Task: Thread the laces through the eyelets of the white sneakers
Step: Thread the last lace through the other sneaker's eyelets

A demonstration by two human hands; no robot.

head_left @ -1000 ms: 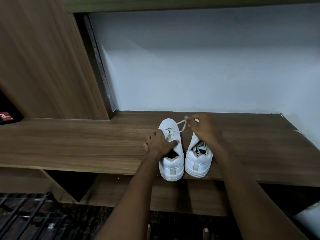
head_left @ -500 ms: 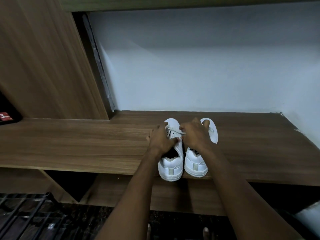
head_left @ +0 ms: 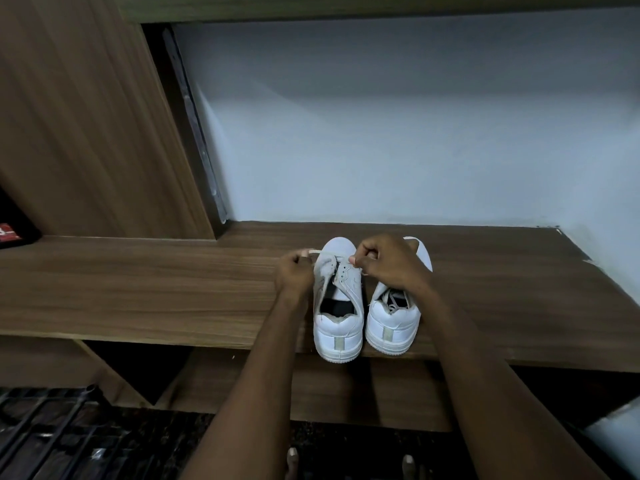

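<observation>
Two white sneakers stand side by side, heels toward me, at the front edge of a wooden shelf (head_left: 138, 289). The left sneaker (head_left: 337, 306) has a white lace (head_left: 323, 253) running across its lower eyelets. My left hand (head_left: 294, 271) pinches one end of that lace just left of the shoe. My right hand (head_left: 384, 261) pinches the other end over the shoe's right eyelet row and partly covers the right sneaker (head_left: 393, 323), whose toe shows behind the hand.
A pale wall (head_left: 381, 133) closes the back of the shelf and a wooden cabinet side (head_left: 86, 116) rises on the left. A black metal rack (head_left: 45, 434) sits low at the left. My toes (head_left: 292, 459) show on the dark floor.
My left hand has left the sneaker's collar and taken a lace end, pulling it out to the left. My right hand has come back toward the left sneaker's eyelets.
</observation>
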